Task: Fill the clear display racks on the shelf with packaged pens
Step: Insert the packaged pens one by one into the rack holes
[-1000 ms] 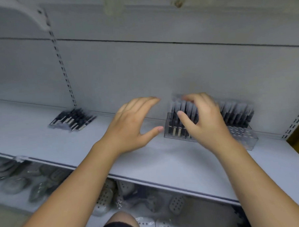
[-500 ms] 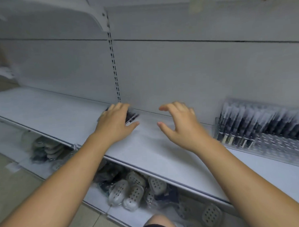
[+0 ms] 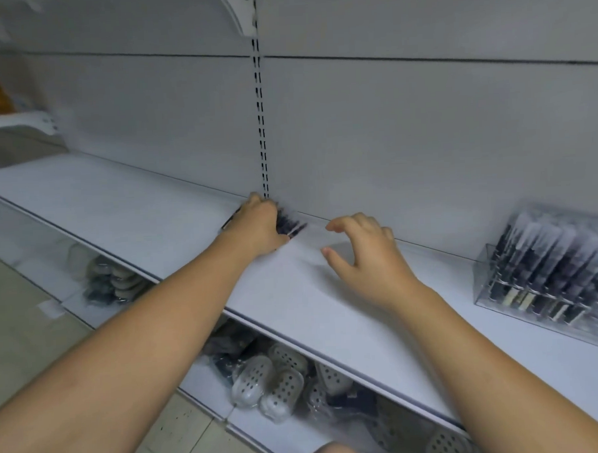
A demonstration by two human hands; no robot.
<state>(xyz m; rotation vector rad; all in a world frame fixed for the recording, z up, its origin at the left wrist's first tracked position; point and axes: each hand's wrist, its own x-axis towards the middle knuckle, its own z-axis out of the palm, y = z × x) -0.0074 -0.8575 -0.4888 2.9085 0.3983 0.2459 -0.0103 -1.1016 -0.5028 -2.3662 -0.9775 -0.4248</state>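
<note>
While left hand [image 3: 258,228] grips packaged pens [image 3: 292,225], right hand [image 3: 364,257] hovers, fingers [image 3: 342,223] curled.

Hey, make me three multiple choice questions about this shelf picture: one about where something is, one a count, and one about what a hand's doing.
1. Where is the pile of loose pens?
A. on the floor
B. under the left hand, against the back wall
C. on the lower shelf

2. How many clear racks show?
A. one
B. two
C. three

3. The right hand is:
A. holding a pen
B. flat on the shelf
C. empty, fingers curled

Answers: B, dark pen ends poke out beside that hand; A, only one stands at the right; C, nothing sits between thumb and fingers.
</note>
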